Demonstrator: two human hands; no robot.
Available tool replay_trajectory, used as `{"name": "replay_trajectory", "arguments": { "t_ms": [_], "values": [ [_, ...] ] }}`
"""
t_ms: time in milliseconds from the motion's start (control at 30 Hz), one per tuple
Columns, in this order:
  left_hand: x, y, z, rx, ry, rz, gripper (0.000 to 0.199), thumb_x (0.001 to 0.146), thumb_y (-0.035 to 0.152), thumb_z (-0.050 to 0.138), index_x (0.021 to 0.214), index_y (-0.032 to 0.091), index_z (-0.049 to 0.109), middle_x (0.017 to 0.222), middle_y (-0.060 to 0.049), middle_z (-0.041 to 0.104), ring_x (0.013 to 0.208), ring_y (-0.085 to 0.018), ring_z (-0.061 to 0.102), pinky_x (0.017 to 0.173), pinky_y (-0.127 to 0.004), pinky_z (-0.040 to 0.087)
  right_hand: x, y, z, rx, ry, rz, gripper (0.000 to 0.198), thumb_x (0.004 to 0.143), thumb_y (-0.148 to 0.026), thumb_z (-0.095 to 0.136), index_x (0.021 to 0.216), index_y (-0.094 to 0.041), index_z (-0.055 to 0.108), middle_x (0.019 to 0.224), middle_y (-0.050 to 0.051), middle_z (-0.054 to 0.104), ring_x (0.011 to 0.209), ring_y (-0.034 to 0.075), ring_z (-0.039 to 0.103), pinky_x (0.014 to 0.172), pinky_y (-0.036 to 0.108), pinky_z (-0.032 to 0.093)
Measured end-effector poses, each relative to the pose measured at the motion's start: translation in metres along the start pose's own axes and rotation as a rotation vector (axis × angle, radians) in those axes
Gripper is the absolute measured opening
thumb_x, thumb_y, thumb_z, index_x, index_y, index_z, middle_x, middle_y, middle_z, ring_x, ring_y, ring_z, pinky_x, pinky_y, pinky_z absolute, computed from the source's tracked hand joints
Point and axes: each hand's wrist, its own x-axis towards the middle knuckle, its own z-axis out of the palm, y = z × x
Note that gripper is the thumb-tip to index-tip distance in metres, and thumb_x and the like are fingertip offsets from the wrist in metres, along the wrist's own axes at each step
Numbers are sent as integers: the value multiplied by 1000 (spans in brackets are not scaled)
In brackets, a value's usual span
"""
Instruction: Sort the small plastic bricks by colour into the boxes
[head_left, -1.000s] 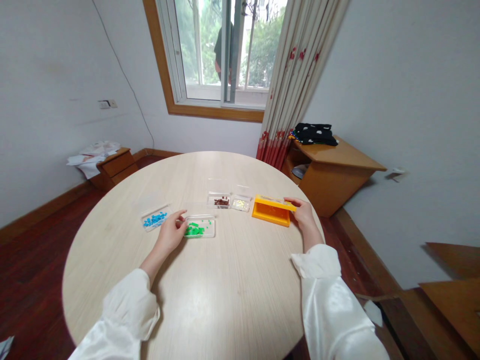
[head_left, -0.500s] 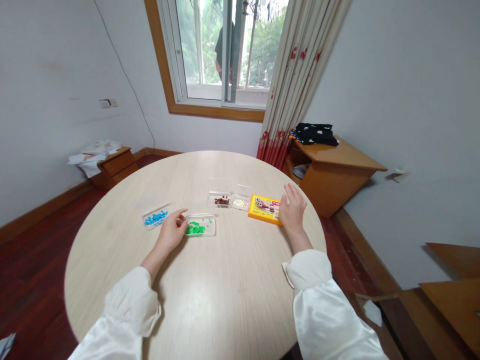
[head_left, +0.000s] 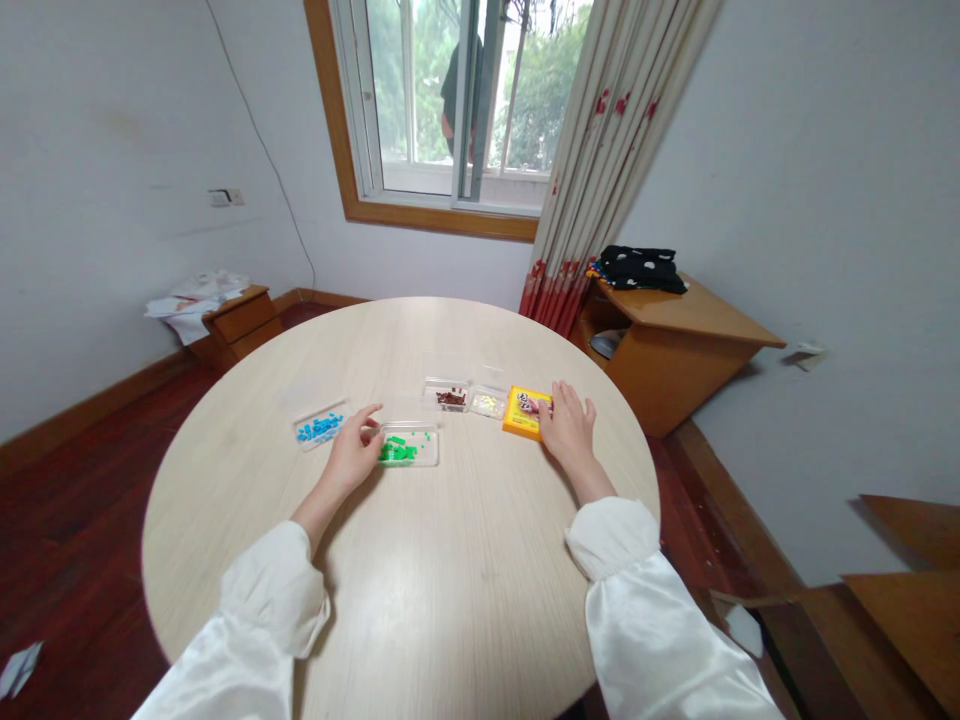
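My left hand (head_left: 358, 447) is at the left end of a clear plastic box (head_left: 431, 462) of green building pieces (head_left: 397, 449). Its fingers are curved and apart; whether they touch the box I cannot tell. Left of it lies a clear box of blue pieces (head_left: 319, 430). My right hand (head_left: 568, 428) lies spread over the right part of a yellow box (head_left: 521, 412) with a printed lid, hiding much of the picture. Between the hands, farther back, are a clear box of brown pieces (head_left: 451, 398) and one of pale yellow pieces (head_left: 487, 403).
Everything stands on a round, pale wooden table (head_left: 420, 580). A wooden cabinet (head_left: 690, 320) with folded black cloth (head_left: 641, 269) is beyond its right edge. A small cabinet (head_left: 244, 320) with papers is at the left. A person (head_left: 451, 95) stands outside the window.
My right hand has moved left, farther over the yellow box. My left hand stays by the green pieces' box. The whole view has shifted slightly.
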Motion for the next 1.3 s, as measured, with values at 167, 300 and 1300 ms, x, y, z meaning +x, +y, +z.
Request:
{"name": "replay_trajectory", "arguments": {
  "t_ms": [167,300,1300],
  "values": [
    [1,0,1,-29,41,36,49,68,24,54,116,16,53,98,-7,54,60,-9,51,60,-26,46,-1,-23,1,114,4,-191,54,86,-35,42,134,-13,35,139,17,40,131,25,32,104,48,20],
    [1,3,1,-28,72,65,46,68,23,56,113,15,54,101,-8,54,58,-8,48,62,-27,47,8,-39,6,87,-91,-273,90,70,-44,64,142,-17,16,147,17,24,136,29,18,106,51,15],
    [-1,13,-4,-40,106,99,42,67,23,58,109,20,55,105,-7,53,82,-16,54,80,-34,47,1,-64,19,-23,-140,-378,29,81,-13,45,104,-17,62,121,11,58,119,27,44,102,48,24]
  ]
}}
